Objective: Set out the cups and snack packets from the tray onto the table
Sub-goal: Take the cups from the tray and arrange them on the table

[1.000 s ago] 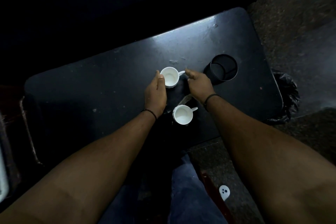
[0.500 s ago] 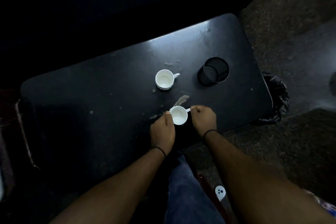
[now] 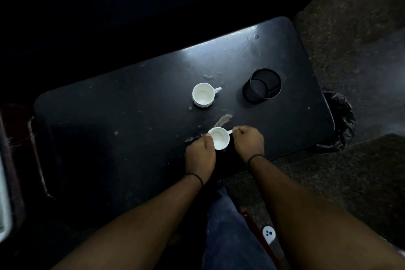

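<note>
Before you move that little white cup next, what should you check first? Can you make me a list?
1. Near cup held on both sides: ok, left hand at its body, right hand at its handle.
2. Near cup upright: ok.
3. Far cup set down, standing apart: ok.
4. Black mesh holder out of the way: ok.
5. Table clean: not ok, smears near the cup.
6. Snack packets set out: cannot tell, none visible.

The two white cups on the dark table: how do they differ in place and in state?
The far cup stands free near the middle of the table; the near cup sits by the table's near edge. No hand touches the far cup, while the left hand holds the near cup's side and the right hand pinches its handle. Both are white, upright, and their handles point right.
</note>
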